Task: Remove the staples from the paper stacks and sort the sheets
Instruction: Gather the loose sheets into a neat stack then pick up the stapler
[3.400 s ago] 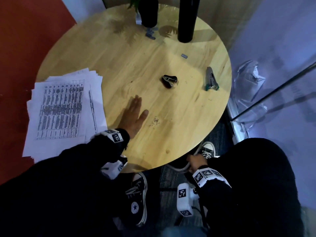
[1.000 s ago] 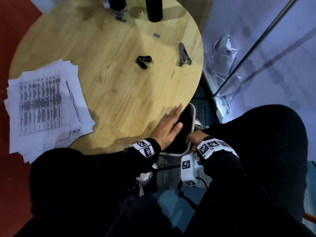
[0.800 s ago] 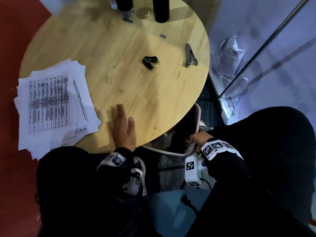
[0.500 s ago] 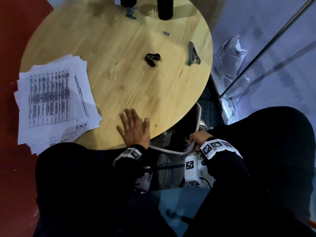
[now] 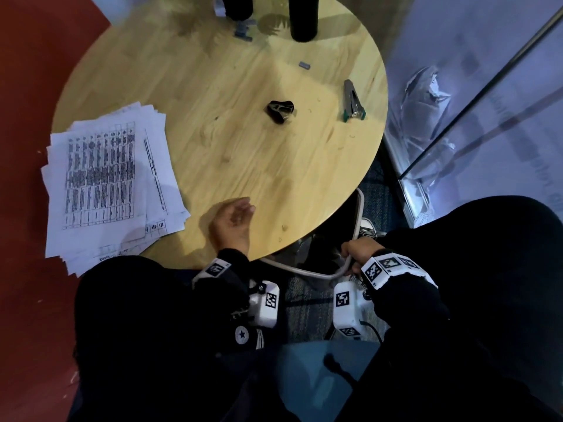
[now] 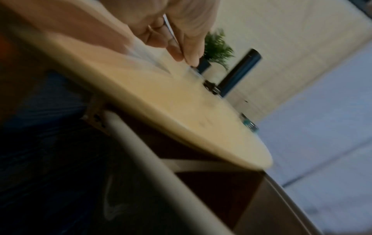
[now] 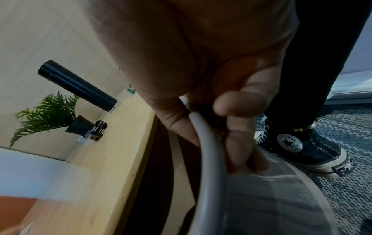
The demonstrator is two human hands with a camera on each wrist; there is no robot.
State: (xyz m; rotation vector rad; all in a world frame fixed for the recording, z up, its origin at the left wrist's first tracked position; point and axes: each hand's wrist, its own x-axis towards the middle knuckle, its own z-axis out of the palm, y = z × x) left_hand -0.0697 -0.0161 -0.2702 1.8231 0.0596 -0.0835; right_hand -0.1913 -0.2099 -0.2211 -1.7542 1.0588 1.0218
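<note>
head view: right hand (image 5: pixel 355 251) grips bin rim (image 5: pixel 304 272) beside table (image 5: pixel 213 86).

"converse all star" – round patch on the black sneaker (image 7: pixel 298 147) – heel tag too.

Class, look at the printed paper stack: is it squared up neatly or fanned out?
Fanned out: the paper stack shows staggered edges and corners, overhanging the table edge.

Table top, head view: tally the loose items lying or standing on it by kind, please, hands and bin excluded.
Paper stack: 1
Black staple remover: 1
Stapler with green end: 1
Tall black cylinder: 1
Black plant pot: 1
Small grey pieces, too small to identify: 2
Total: 7
</note>
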